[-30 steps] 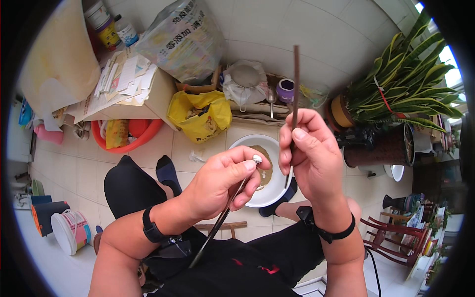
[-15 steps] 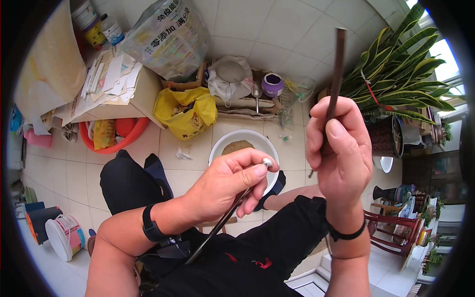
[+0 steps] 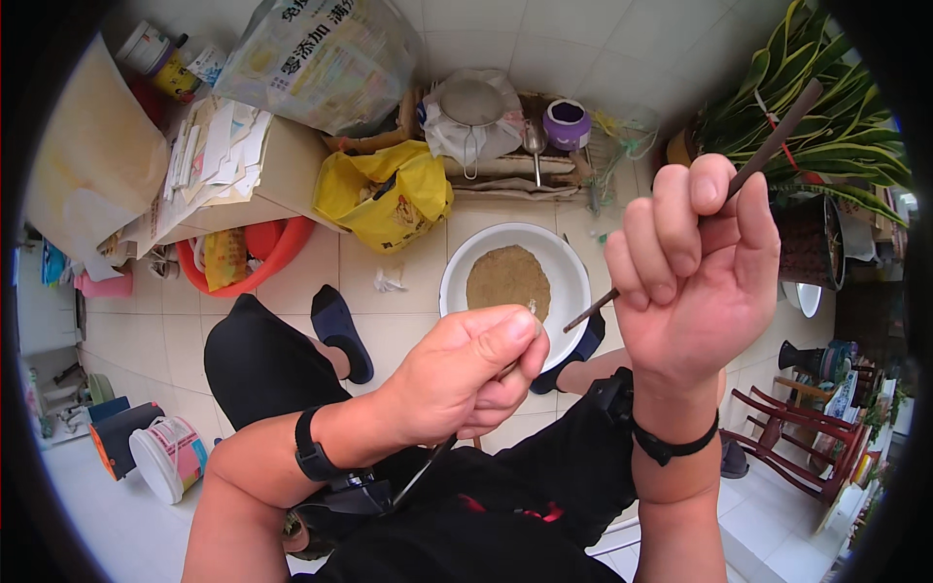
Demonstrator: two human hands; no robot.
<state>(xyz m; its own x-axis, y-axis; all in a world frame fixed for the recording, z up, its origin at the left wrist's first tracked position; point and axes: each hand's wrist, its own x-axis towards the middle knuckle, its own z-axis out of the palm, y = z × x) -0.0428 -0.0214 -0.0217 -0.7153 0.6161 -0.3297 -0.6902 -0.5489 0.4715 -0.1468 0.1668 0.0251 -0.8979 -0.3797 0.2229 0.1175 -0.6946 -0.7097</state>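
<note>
My left hand (image 3: 471, 374) is closed around a thin, dark, glossy rod (image 3: 424, 478) that slants down toward my lap. A small whitish bit (image 3: 532, 306) shows at its thumb tip; what it is I cannot make out. My right hand (image 3: 685, 267), palm turned up, pinches a slender dark brown stick (image 3: 783, 133) between thumb and fingers. The stick tilts, its thick end up to the right and its narrow end down near my left hand, apart from it. Beneath both hands on the floor stands a white basin (image 3: 575, 260) with a round brown mass (image 3: 501, 277) inside.
A yellow plastic bag (image 3: 394, 199), a strainer (image 3: 471, 102), a metal scoop (image 3: 535, 146) and a purple jar (image 3: 567, 126) line the wall. An orange-red tub (image 3: 248, 282) stands left, a white bucket (image 3: 160, 462) farther back. Potted long-leaved plants (image 3: 836, 97) rise at the right.
The stick in my right hand has swung from nearly upright to a slant, and that hand has turned palm up. My left hand has shifted slightly right and its fingers have closed more.
</note>
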